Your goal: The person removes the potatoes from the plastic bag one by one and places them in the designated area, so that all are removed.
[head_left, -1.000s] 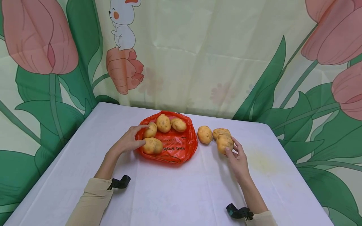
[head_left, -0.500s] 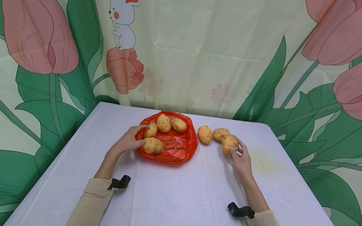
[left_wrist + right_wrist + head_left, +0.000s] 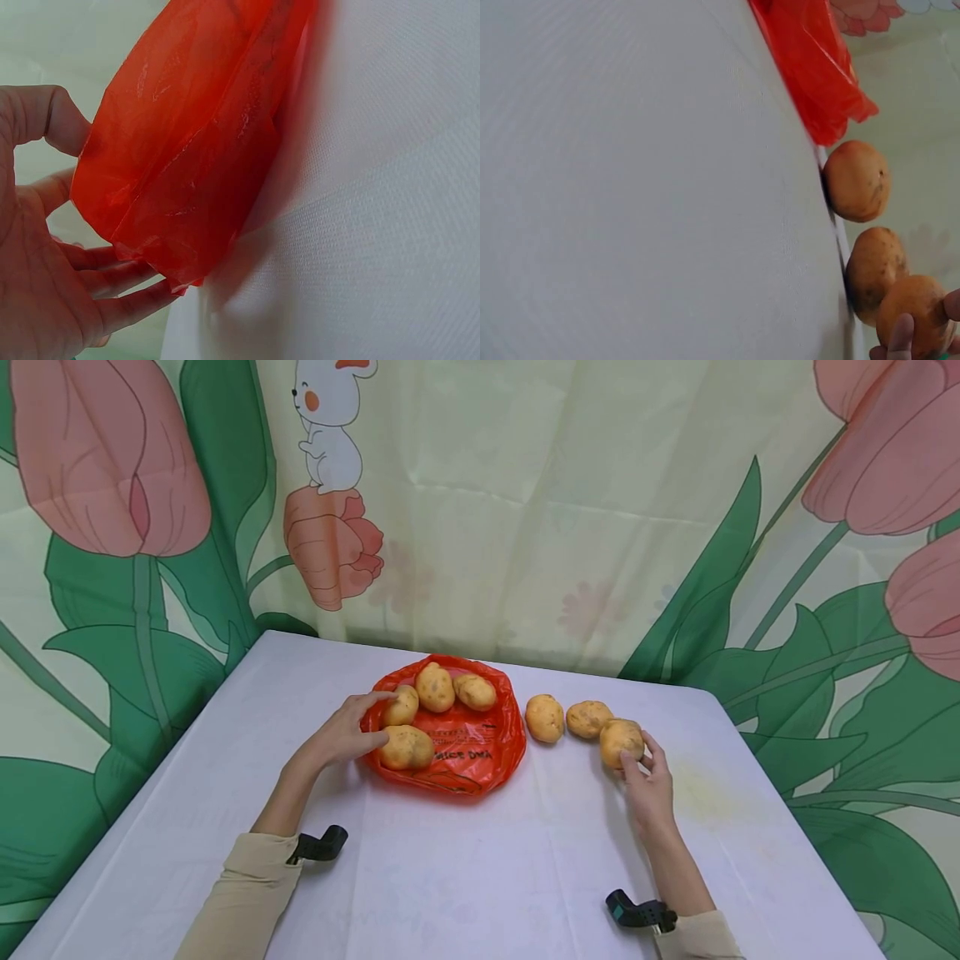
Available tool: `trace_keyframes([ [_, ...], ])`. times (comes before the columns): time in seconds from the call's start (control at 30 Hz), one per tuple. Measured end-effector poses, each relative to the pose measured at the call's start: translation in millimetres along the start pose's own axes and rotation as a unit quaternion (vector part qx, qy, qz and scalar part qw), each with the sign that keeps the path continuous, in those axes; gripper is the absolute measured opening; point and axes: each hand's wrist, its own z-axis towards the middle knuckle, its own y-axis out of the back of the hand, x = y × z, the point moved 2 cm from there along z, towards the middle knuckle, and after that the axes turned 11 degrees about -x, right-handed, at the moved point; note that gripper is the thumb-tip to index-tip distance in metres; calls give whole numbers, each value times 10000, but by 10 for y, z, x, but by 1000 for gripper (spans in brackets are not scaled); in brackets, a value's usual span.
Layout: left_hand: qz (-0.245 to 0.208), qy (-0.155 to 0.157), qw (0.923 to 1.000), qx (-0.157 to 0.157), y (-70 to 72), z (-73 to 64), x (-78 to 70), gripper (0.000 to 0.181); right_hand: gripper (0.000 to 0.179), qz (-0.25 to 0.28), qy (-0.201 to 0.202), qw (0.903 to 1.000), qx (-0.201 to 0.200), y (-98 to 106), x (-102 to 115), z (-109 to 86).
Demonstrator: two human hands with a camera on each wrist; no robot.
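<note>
Against the left rim of a red plastic bag [image 3: 465, 764], my left hand [image 3: 348, 731] has its fingers spread. Its thumb and index finger reach over the rim, beside two potatoes. In the left wrist view the tips of that hand [image 3: 52, 262] are partly hidden behind the bag's wall. Inside the bag lie several potatoes, one of them a potato [image 3: 406, 747] near the thumb. My right hand [image 3: 650, 785] grips a potato [image 3: 621, 742] between thumb and fingers, right of a second potato [image 3: 589, 719]. Another potato [image 3: 544, 718] sits between that one and the bag.
A white-covered table [image 3: 480, 877] bears everything. Behind it hangs a printed curtain [image 3: 480, 527] with tulips and a rabbit. Each wrist wears a small black camera, such as the left camera [image 3: 324, 843].
My right hand has moved rightward with its potato, uncovering more of the potato behind it. The left hand and the bag stay where they were.
</note>
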Motion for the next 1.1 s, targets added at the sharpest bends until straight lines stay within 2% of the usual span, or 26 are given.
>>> trace_keyframes([
  [0.23,8,89,10000,45,-2,9,-10,68,64,-99,-361,9992,-105,13,-39,89],
  [0.57,27,100,9999,49,0,1,-10,68,64,-118,-498,9987,-85,26,-32,209],
  [0.8,46,138,9999,64,-6,7,-12,69,65,-137,-507,9986,105,63,-13,310],
  [1.1,72,161,9998,58,-17,7,15,68,65,-461,-474,9969,417,103,41,421],
])
